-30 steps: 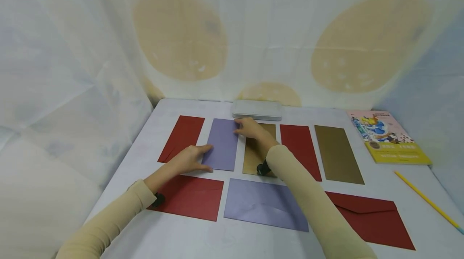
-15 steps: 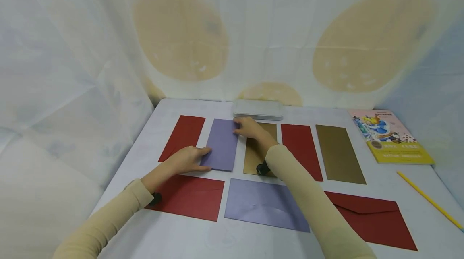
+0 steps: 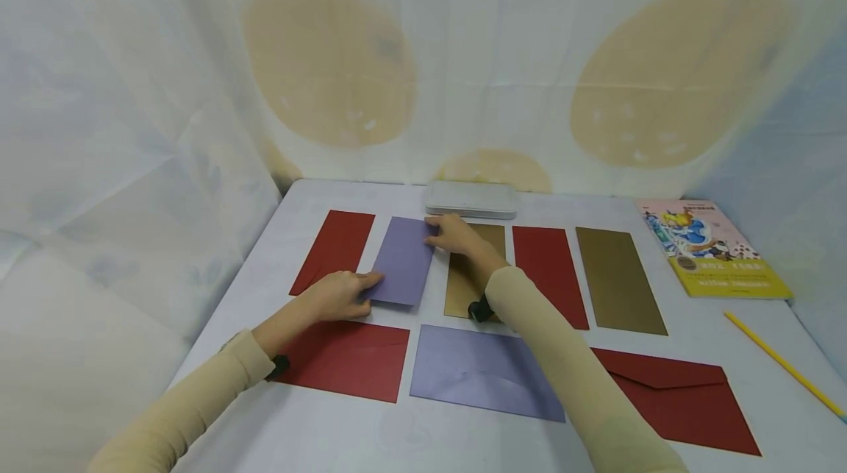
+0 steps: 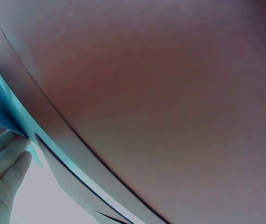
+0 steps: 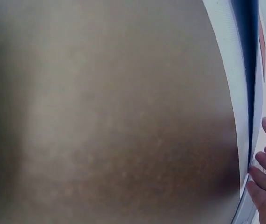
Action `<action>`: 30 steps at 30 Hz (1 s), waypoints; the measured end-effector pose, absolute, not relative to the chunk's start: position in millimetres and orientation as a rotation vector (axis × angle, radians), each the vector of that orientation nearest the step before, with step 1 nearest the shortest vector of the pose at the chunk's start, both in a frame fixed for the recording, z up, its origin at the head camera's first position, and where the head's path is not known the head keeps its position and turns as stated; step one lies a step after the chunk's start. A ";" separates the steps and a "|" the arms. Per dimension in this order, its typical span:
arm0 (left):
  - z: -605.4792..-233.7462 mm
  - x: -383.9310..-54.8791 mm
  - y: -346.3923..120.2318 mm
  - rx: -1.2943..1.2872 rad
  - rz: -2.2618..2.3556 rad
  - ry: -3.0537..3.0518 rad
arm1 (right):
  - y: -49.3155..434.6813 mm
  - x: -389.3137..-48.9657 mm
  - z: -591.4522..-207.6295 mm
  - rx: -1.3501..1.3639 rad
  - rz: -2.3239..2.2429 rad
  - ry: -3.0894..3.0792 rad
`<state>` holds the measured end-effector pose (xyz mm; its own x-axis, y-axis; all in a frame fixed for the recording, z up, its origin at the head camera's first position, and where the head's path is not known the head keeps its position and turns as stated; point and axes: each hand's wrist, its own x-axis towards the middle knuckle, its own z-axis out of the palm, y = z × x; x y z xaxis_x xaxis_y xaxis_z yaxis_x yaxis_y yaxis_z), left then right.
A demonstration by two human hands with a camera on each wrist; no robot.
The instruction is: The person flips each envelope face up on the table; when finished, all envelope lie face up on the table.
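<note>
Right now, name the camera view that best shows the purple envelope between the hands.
The head view: nearly the whole face of the purple envelope shows there. Both wrist views catch only narrow bluish strips near one edge, apparently that envelope.

White surface (image 3: pixel 370 440). Lilac envelope (image 3: pixel 402 260), held at near left corner by left hand (image 3: pixel 340 295), at far right corner by right hand (image 3: pixel 455 233); near edge raised. In front: second lilac envelope (image 3: pixel 479 371). Behind right hand: pale flat case (image 3: pixel 471 197). To right: gold envelope (image 3: pixel 463 283), illustrated book (image 3: pixel 715 249), yellow pencil (image 3: pixel 784 365).
</note>
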<state>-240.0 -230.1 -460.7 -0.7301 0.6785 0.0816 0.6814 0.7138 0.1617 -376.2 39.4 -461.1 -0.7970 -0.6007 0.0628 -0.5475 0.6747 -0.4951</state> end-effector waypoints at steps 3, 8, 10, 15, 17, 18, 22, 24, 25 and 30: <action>-460.6 -238.0 -233.9 -1.121 -0.370 -2.901 | 40.4 -374.2 -461.0 -0.954 -0.808 2.778; -459.9 -235.0 -240.8 -1.070 -0.529 -2.915 | 42.5 -372.7 -462.5 -0.941 -0.862 2.808; -459.9 -233.8 -243.5 -1.056 -0.555 -2.928 | 43.4 -372.2 -462.8 -0.922 -0.903 2.802; -458.6 -230.5 -248.7 -1.047 -0.590 -2.943 | 46.1 -370.4 -461.2 -0.861 -1.041 2.728; -458.0 -229.4 -250.2 -1.051 -0.596 -2.938 | 47.7 -369.2 -459.1 -0.807 -1.105 2.693; -457.9 -229.0 -250.7 -1.054 -0.597 -2.937 | 48.5 -368.3 -457.4 -0.775 -1.139 2.675; -457.0 -228.5 -250.4 -1.052 -0.646 -2.955 | 52.7 -363.9 -448.4 -0.653 -1.275 2.612; -456.9 -228.7 -249.1 -1.056 -0.705 -2.959 | 54.8 -361.5 -443.1 -0.628 -1.338 2.583; -456.7 -228.8 -248.2 -1.060 -0.742 -2.956 | 55.9 -360.4 -440.7 -0.628 -1.365 2.570; -458.3 -230.5 -245.3 -1.089 -0.902 -2.917 | 60.3 -357.4 -431.6 -0.649 -1.489 2.512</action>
